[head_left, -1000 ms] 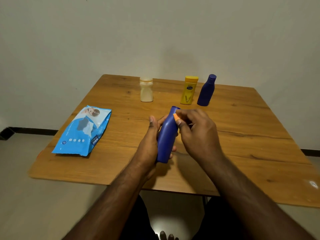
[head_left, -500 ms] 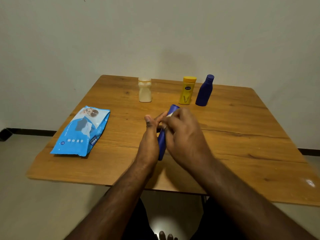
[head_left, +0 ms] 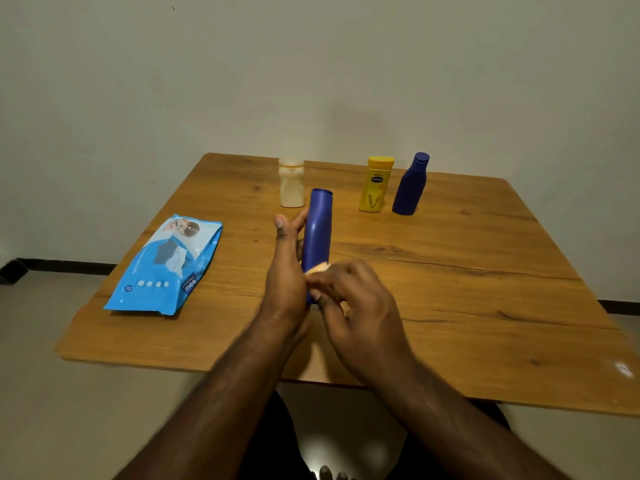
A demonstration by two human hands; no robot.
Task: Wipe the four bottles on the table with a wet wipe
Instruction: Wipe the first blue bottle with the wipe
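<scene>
Hands (head_left: 332, 285) wiping blue bottle (head_left: 318, 233) over table (head_left: 485, 306)

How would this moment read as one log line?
left hand: holds blue bottle | right hand: rubs wipe near its base | three bottles wait

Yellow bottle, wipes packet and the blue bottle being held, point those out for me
yellow bottle (head_left: 374, 188), head view, on the front of its body below the label.
wipes packet (head_left: 166, 268), head view, on the middle of its printed face.
held blue bottle (head_left: 318, 230), head view, on its bare upper body above the hands.

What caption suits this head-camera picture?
Left hand holds a blue bottle while the right hand rubs a wipe on it.
</scene>
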